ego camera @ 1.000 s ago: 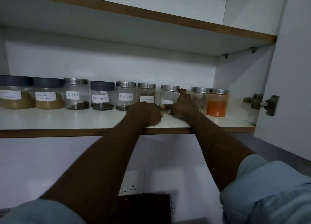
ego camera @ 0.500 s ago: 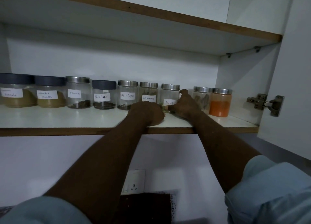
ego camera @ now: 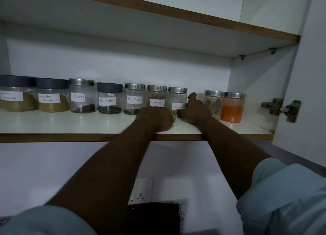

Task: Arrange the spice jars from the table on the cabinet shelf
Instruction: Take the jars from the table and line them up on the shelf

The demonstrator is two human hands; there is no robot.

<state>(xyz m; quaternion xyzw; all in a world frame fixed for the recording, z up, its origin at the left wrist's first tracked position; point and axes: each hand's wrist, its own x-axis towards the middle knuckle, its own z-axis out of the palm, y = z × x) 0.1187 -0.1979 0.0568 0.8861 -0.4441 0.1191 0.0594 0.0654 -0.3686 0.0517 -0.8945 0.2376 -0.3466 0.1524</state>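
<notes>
The Fennel jar (ego camera: pixel 177 97) is now shifted left, touching the Cinnamon jar (ego camera: pixel 157 95) on the cabinet shelf (ego camera: pixel 53 122); its right side is gripped by the right hand (ego camera: pixel 195 111); the hold of the curled left hand (ego camera: pixel 155 119) cannot be told.

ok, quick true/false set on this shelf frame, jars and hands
1. Two jars are labelled Black Pepper. True: the dark-lidded black pepper jar and the silver-lidded black pepper jar.
2. The orange powder jar sits at the left end of the row. False: it is at the right end, nearest the hinge.
3. The fennel jar stands directly right of the cinnamon jar. True.
4. Every lid is silver. False: the masala jar, the coriander jar and the dark-lidded black pepper jar have dark lids.
5. The right hand grips the fennel jar, thumb up along its side. True.
</notes>
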